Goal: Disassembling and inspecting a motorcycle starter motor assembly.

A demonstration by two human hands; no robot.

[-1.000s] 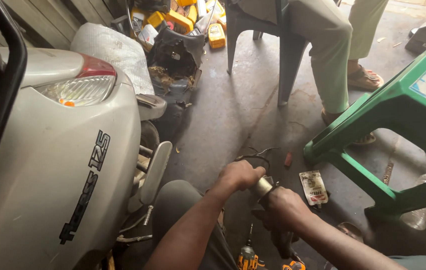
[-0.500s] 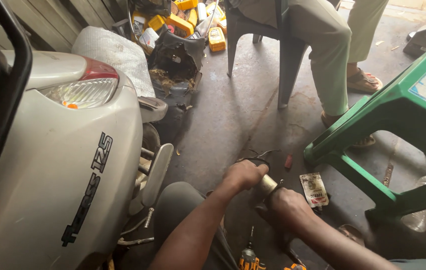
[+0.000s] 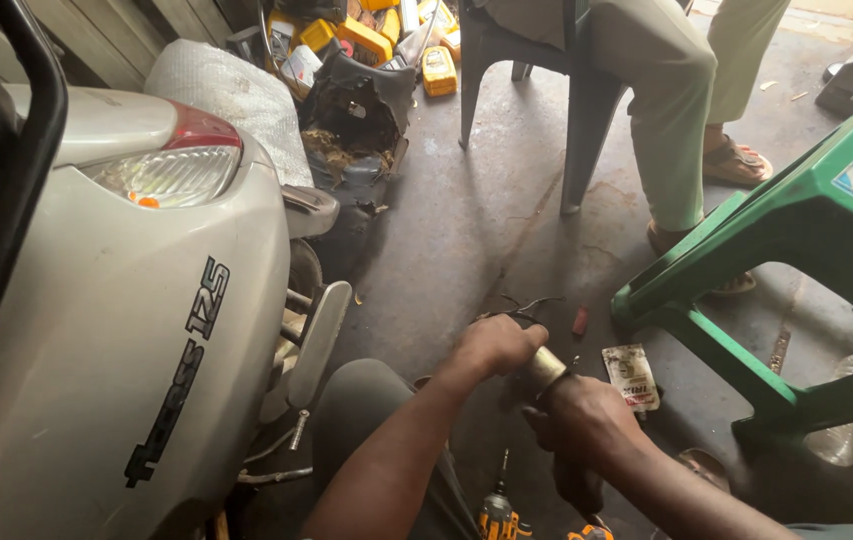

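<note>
Low over the concrete floor, my left hand (image 3: pixel 494 345) and my right hand (image 3: pixel 581 418) both grip a short metal cylinder part (image 3: pixel 546 366). The left fist closes over one end and the right fist over the other. Thin dark wires (image 3: pixel 531 305) stick out past the left hand. A screwdriver with a yellow and black handle (image 3: pixel 494 510) lies on the floor below my hands. My knee in dark trousers (image 3: pixel 366 400) is beside the scooter.
A silver scooter (image 3: pixel 116 330) with its tail light fills the left. A person in green trousers sits on a grey plastic chair (image 3: pixel 576 110). A green plastic table (image 3: pixel 796 250) stands right. A small packet (image 3: pixel 631 375), yellow containers (image 3: pixel 366 40) and a black panel (image 3: pixel 356 110) lie about.
The view has shifted slightly. My hands stay on the metal part and have turned a little; the part has barely moved.
</note>
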